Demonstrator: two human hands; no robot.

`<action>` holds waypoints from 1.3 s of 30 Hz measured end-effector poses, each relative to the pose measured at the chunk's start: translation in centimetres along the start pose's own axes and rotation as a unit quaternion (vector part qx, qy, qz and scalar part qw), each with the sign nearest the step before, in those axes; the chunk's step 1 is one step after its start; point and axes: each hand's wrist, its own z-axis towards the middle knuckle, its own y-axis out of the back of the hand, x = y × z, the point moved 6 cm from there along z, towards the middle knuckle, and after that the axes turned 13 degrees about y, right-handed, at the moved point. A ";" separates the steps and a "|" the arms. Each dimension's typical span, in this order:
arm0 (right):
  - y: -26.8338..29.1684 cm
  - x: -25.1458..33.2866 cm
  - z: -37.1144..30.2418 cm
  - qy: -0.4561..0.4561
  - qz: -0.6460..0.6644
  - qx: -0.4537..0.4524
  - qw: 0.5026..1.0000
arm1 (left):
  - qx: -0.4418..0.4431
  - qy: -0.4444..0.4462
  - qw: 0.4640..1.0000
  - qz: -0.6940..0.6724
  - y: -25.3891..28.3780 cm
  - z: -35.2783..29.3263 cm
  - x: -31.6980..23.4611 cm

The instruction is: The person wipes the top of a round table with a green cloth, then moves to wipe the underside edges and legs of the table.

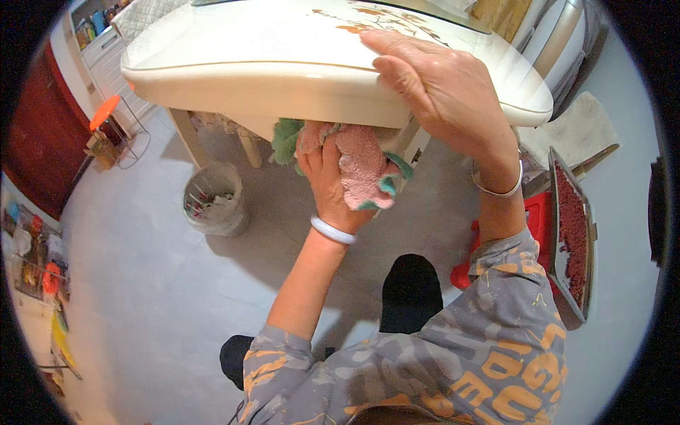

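I wear a grey short-sleeved shirt (439,358) with lighter patches and bold orange lettering. Beyond its left sleeve (276,361), a thick, pale bangle (332,231); beyond its right sleeve (506,256), a thin, silvery bangle (519,179). My black footwear (412,294) shows past the shirt's edge.

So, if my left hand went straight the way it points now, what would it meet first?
Probably the white table, at its front edge; depth is unclear, so the left hand with its pink cloth might pass underneath instead.
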 end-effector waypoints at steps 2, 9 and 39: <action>0.2 0.1 0.1 0.006 0.014 -0.024 1.000 | -0.018 -0.030 0.999 0.015 0.3 -0.3 -1.2; 0.2 0.0 0.0 0.038 0.004 -0.103 0.994 | 0.035 -0.168 0.980 0.104 -0.6 1.8 -5.6; 2.9 -5.7 -8.3 0.021 -0.075 -0.217 0.973 | 0.026 -0.255 0.965 0.061 0.9 0.0 -3.3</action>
